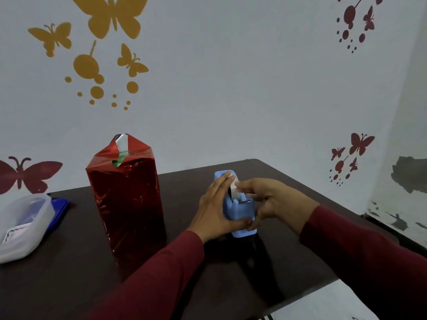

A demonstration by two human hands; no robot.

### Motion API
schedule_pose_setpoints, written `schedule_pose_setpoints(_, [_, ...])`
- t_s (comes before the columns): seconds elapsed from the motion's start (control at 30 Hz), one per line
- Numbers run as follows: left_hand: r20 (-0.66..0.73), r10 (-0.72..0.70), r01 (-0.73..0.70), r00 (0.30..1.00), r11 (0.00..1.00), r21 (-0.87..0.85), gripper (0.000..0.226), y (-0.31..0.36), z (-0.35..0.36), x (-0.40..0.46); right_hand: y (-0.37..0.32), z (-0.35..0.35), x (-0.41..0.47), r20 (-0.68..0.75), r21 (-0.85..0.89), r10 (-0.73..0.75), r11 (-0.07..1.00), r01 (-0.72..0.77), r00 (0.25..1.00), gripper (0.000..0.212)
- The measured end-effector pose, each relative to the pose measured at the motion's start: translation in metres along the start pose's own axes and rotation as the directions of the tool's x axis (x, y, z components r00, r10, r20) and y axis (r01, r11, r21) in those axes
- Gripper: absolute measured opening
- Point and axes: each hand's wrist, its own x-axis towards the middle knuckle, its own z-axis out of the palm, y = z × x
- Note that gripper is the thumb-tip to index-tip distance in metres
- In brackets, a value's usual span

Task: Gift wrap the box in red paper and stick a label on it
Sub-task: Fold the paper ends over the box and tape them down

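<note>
Nearest to us, our two dark red sleeves reached in over the dark brown table point(69, 273), and we took the small light blue plastic tape dispenser point(239, 211) standing on it as our landmark. Our left hand point(215, 211) lay against the dispenser's left side, fingers laid straight along its wall and thumb curled under its near end, steadying it. Our right hand point(270, 202) came in from the dispenser's right, thumb and forefinger pinching the loose end of the white tape point(234, 184) at its top. Left of the dispenser and a little farther back stood the tall box wrapped in shiny red foil paper point(127, 199), upright, apart from both hands. Its sides were covered, but the top flaps stood up in a peak with a silvery underside showing, so we judged the top end not yet closed and no label on any face we could see. We judged the foil slippery, thin and quick to crease or tear, and the box light and easy to tip; we would steady it by its flat sides and press the flaps at their folds. Far left of the dispenser sat a translucent plastic tub point(27, 227) on a blue lid point(59, 210). Beyond everything rose the pale wall with butterfly decals point(111, 17).
</note>
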Motion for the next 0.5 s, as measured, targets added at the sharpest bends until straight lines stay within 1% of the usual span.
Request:
schedule_pose_setpoints(0.07, [0.006,-0.001,0.001,1.000,1.000,-0.006,0.120,-0.001,0.000,-0.002,0.002,0.002,-0.004,-0.013,0.085,-0.052,0.995,0.053,0.999,0.020])
schedule_pose_setpoints(0.1, [0.009,0.001,-0.001,1.000,1.000,-0.006,0.121,-0.002,0.000,-0.003,0.005,0.002,-0.005,-0.028,0.119,-0.079,0.990,0.082,0.996,0.018])
schedule_pose_setpoints(0.2, [0.010,0.008,-0.008,1.000,1.000,-0.005,0.122,-0.003,-0.001,-0.004,0.023,0.002,-0.007,-0.139,0.180,-0.186,0.961,0.209,0.973,0.029])
schedule_pose_setpoints(0.27, [0.005,0.013,-0.013,1.000,1.000,0.002,0.124,-0.002,-0.001,-0.004,0.040,0.005,-0.010,-0.179,0.172,-0.278,0.936,0.309,0.944,0.024])
schedule_pose_setpoints(0.33, [0.016,0.021,-0.021,1.000,1.000,0.018,0.128,-0.003,-0.001,-0.006,0.056,0.007,-0.015,-0.189,0.181,-0.344,0.908,0.377,0.920,0.018])
schedule_pose_setpoints(0.43, [0.042,0.038,-0.040,0.998,0.998,0.051,0.137,-0.003,-0.003,-0.008,0.071,0.010,-0.023,-0.161,0.275,-0.388,0.865,0.419,0.907,0.010])
schedule_pose_setpoints(0.5, [0.047,0.032,-0.034,0.998,0.998,0.049,0.138,-0.002,-0.004,-0.010,0.078,0.009,-0.024,-0.163,0.296,-0.391,0.856,0.423,0.906,0.015])
